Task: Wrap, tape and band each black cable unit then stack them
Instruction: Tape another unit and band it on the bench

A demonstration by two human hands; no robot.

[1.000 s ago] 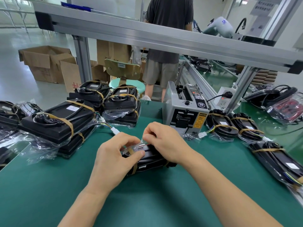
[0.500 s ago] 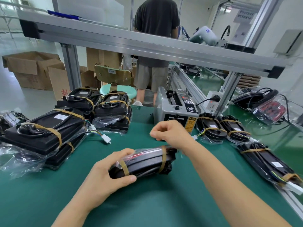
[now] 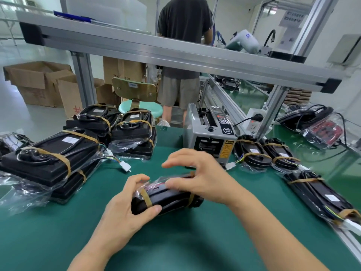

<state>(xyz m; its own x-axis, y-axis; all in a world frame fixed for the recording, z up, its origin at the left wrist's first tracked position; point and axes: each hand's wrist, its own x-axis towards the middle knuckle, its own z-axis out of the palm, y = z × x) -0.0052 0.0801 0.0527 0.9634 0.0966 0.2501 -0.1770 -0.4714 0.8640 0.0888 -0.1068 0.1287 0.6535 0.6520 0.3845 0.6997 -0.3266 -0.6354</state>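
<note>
Factory packing station. Green-matted worktop (image 3: 58,241) under aluminium-profile frame (image 3: 175,53); automatic tape dispenser (image 3: 210,135); stacks of bagged, banded black units (image 3: 58,153); open cardboard cartons (image 3: 39,83) on pale floor; further benches behind.

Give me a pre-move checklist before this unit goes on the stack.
1. Left hand grips the unit: ok.
2. Band near the left end on: ok.
3. Band near the right end on: ok.
4. Tape holding the wrap: cannot tell, right hand covers the top.
5. Right hand clear of the unit: not ok, fingers rest on it.
6. Left stack has a flat top to take it: ok.
</note>
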